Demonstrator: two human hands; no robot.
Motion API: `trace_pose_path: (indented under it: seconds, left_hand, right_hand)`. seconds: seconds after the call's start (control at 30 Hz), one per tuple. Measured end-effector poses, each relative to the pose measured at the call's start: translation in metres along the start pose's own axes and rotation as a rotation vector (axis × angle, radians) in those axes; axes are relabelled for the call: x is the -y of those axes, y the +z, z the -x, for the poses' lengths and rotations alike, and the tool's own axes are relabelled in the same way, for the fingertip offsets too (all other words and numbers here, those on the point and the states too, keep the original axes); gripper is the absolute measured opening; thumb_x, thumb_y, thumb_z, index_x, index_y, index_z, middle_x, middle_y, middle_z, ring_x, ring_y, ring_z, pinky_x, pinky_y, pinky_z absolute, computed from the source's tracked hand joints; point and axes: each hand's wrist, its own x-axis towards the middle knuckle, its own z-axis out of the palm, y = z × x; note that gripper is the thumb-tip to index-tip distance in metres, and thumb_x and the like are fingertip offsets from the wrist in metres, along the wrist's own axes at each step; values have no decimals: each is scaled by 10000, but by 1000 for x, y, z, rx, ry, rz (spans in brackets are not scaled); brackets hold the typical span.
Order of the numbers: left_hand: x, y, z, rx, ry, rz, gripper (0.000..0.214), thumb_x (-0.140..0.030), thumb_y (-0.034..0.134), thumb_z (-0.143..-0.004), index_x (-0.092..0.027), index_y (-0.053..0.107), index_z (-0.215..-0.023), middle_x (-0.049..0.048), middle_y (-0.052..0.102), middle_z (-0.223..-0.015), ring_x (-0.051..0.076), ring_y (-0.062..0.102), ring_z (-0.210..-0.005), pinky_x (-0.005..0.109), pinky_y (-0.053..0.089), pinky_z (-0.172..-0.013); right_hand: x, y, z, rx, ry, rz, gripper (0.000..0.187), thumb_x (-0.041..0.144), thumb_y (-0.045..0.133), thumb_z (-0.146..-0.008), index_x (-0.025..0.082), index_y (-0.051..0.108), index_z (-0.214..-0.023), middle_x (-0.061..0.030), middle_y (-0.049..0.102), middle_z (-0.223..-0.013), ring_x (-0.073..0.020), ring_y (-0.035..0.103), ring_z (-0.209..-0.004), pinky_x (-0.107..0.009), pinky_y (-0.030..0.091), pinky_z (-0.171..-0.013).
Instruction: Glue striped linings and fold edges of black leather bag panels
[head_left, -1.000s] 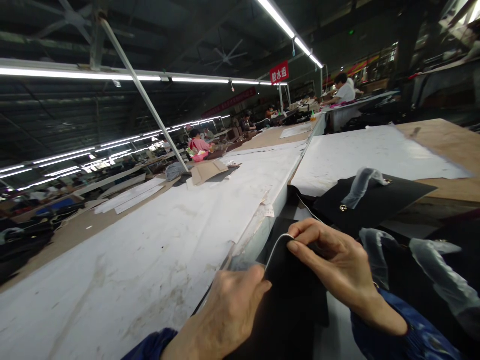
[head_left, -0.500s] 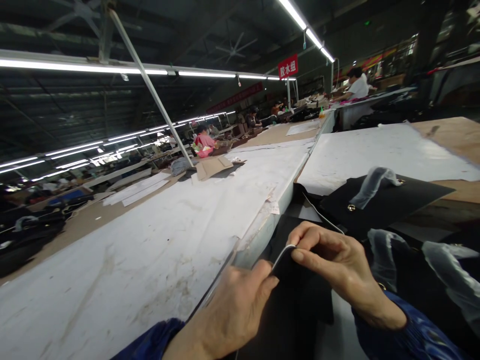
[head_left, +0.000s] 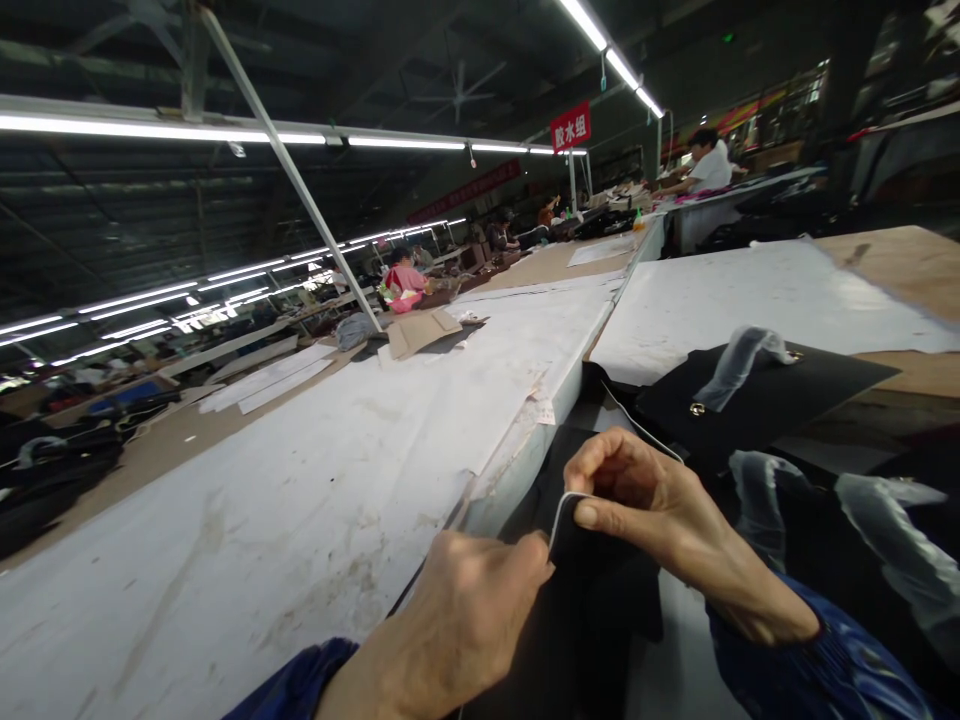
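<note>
A black sheet panel (head_left: 600,585) with a thin white cord (head_left: 559,520) along its edge hangs between my hands. My left hand (head_left: 465,610) is closed, pinching the corded edge from the left with the thumb and curled fingers. My right hand (head_left: 645,500) pinches the same edge a little higher, thumb in front and fingertips behind. Between the two pinches the white cord bends in a short curve. Another thin white cord (head_left: 637,425) runs along dark material just behind my right hand. The lower part of the panel is dark and hard to make out.
A long table covered with stained white paper (head_left: 337,480) stretches away on the left. On the right lie a black panel (head_left: 817,390) with a plastic-wrapped handle (head_left: 739,370), and more wrapped handles (head_left: 900,540). Cardboard pieces (head_left: 420,335) rest farther off. A person in white (head_left: 709,170) sits at the back.
The right thumb and fingers have shifted slightly left along the corded edge, and the left hand has turned a little. The cord between them now bends more sharply. The view has moved slightly.
</note>
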Motion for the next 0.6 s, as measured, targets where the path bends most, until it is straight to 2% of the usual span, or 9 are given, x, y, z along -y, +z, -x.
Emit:
trace_pose_path:
  seconds: [0.07, 0.17, 0.33, 0.43, 0.5, 0.6]
  left_hand:
    - [-1, -2, -1, 17, 31, 4, 187, -42, 451, -942, -204, 445, -850, -65, 475, -572, 95, 460, -440, 273, 270, -427]
    - [-3, -3, -2, 40, 65, -7, 196, 3, 441, -907, -191, 468, -889, -57, 504, -590, 107, 474, -453, 281, 285, -431]
    - [-5, 0, -2, 23, 101, -43, 167, -34, 426, -942, -188, 484, -914, -51, 548, -590, 122, 499, -449, 289, 296, -422]
    - [-5, -1, -2, 43, -24, 8, 171, -181, 392, -1018, -208, 472, -870, -54, 535, -574, 116, 510, -457, 263, 317, -435]
    - [-5, -4, -1, 103, -144, 77, 229, -257, 350, -1042, -220, 460, -845, -61, 485, -563, 108, 480, -462, 247, 314, -446]
    - [-2, -9, -1, 211, -236, 226, 270, -270, 337, -1042, -228, 403, -784, -71, 359, -559, 95, 366, -463, 251, 275, -465]
  right_hand:
    - [2, -1, 0, 79, -6, 89, 219, 356, 774, -802, 191, 673, -906, -1, 617, -768, -110, 567, -693, -229, 466, -623]
    - [6, -1, 1, 172, -52, 183, 278, 442, 733, -828, 179, 696, -743, -4, 599, -720, -108, 532, -640, -237, 436, -581]
    - [11, 2, 4, 177, -86, 224, 310, 406, 678, -878, 191, 640, -657, 6, 566, -664, -109, 494, -616, -245, 392, -567]
    - [7, 4, 5, 111, -40, 153, 324, 416, 693, -857, 191, 619, -635, 12, 531, -656, -111, 455, -616, -252, 364, -570]
    - [3, 4, 4, 90, -9, 88, 339, 427, 709, -837, 188, 610, -618, 17, 506, -647, -109, 429, -615, -255, 350, -579]
    - [0, -1, 2, 140, 65, 26, 385, 471, 693, -835, 177, 601, -605, 16, 484, -633, -108, 413, -608, -259, 339, -577]
